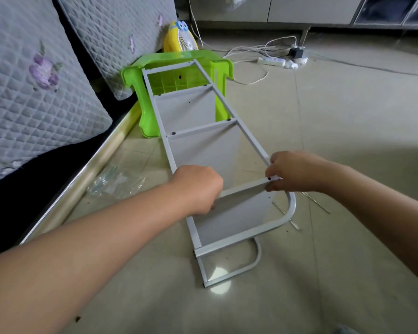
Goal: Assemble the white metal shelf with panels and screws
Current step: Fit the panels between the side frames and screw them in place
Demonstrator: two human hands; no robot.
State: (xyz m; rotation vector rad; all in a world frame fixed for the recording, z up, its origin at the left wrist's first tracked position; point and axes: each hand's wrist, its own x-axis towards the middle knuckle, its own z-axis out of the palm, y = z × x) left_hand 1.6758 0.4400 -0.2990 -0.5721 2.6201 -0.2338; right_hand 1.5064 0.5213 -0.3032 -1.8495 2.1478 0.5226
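A pale tiled floor [336, 131] carries everything; a bed with a quilted grey floral cover [34, 80] runs along the left, a low cabinet [299, 10] lines the far wall, and white cables lead to a power strip [272, 61] beyond the grips. The white metal shelf [203, 131] lies on its side on the floor, its long axis running away from the person, its far end against an overturned green plastic stool [179, 75] with a yellow fan [181, 38] behind it, its curved foot tubes nearest the person. A panel [241, 189] spans the frame between both grips: the left hand [197, 186] is curled round its left end, the right hand [297, 171] pinches its right end at the rail, beside a black screw [269, 179]. A clear plastic bag [111, 182] lies left of the left grip, thin metal rods [315, 201] right of the right grip.
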